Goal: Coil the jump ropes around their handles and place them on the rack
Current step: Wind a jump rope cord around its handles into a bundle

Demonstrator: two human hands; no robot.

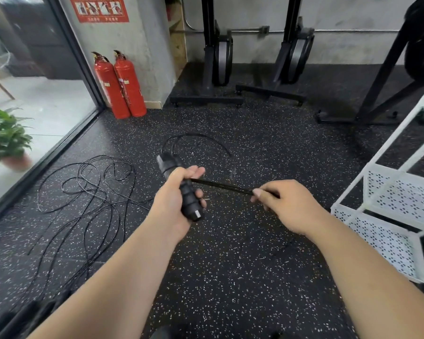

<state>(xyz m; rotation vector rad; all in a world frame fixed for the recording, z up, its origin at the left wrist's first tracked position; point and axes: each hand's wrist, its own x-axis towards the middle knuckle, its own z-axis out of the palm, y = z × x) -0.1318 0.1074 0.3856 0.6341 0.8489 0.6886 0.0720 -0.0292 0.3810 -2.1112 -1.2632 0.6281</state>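
My left hand (174, 204) grips the black jump rope handles (190, 201), held together as a ribbed bundle that points up and to the left. A taut stretch of black rope (220, 185) runs from the handles to my right hand (287, 204), which pinches it between thumb and fingers. A loose loop of the same rope (196, 137) arcs over the floor beyond the handles. More black jump ropes (91, 192) lie tangled on the floor to the left. The white perforated metal rack (387, 211) stands at the right.
Two red fire extinguishers (120, 86) stand against the grey wall. Black exercise machine stands (213, 69) line the back wall. A potted plant (5, 138) sits behind the glass partition on the left. The floor is black speckled rubber.
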